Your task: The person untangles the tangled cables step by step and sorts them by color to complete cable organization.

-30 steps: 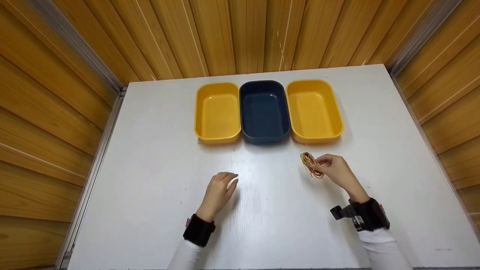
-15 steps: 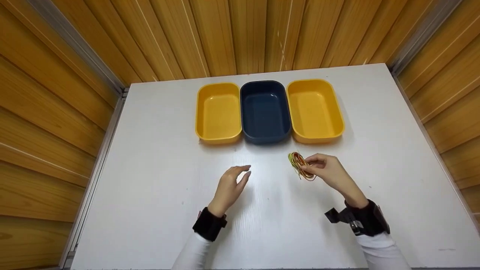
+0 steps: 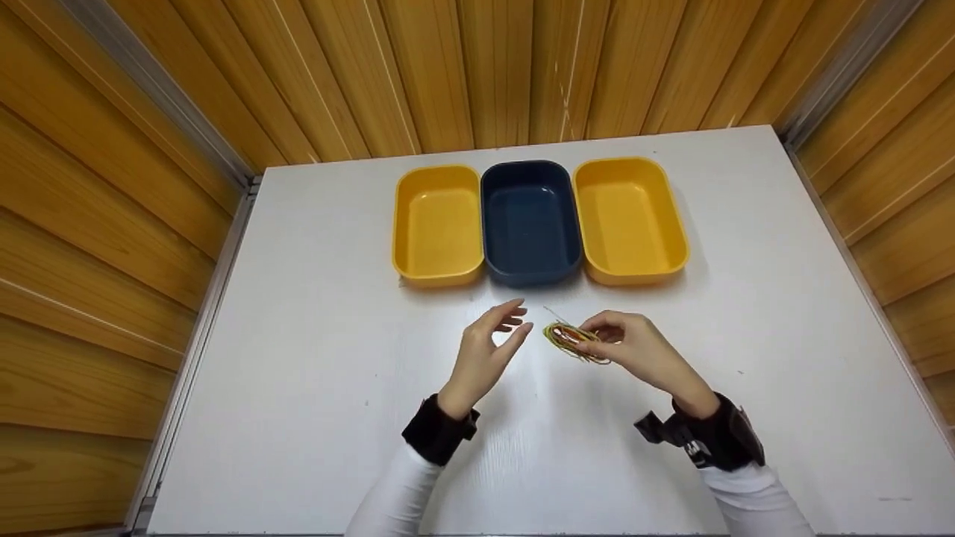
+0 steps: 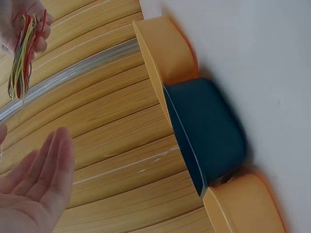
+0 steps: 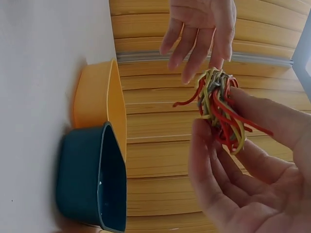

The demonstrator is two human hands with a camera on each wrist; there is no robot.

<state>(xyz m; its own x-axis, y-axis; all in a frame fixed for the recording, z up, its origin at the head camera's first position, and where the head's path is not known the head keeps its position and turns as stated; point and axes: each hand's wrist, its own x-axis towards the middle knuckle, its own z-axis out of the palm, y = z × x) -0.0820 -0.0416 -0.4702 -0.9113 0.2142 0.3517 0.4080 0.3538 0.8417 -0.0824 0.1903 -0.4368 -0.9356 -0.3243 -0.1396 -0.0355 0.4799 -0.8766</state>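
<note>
A looped bundle of thin cords (image 3: 573, 343) in red, yellow and grey is pinched between the thumb and fingers of my right hand (image 3: 645, 350). In the right wrist view the bundle (image 5: 221, 109) shows loose red ends sticking out on both sides. My left hand (image 3: 485, 350) is just left of it, thumb and fingers spread and facing the bundle, with nothing in them. The left wrist view has the left palm (image 4: 36, 189) low in the frame and the cords (image 4: 23, 63) hanging from the right hand at the top left corner.
Behind the hands, a yellow bin (image 3: 439, 277), a dark blue bin (image 3: 531, 274) and another yellow bin (image 3: 634, 274) stand side by side on the white table (image 3: 321, 358). Wood-panelled walls (image 3: 492, 67) enclose the table at the back and sides.
My right hand has carried the cord bundle leftward. My left hand has moved right and forward, its thumb and fingers spreading wider, so the two hands are now close together.
</note>
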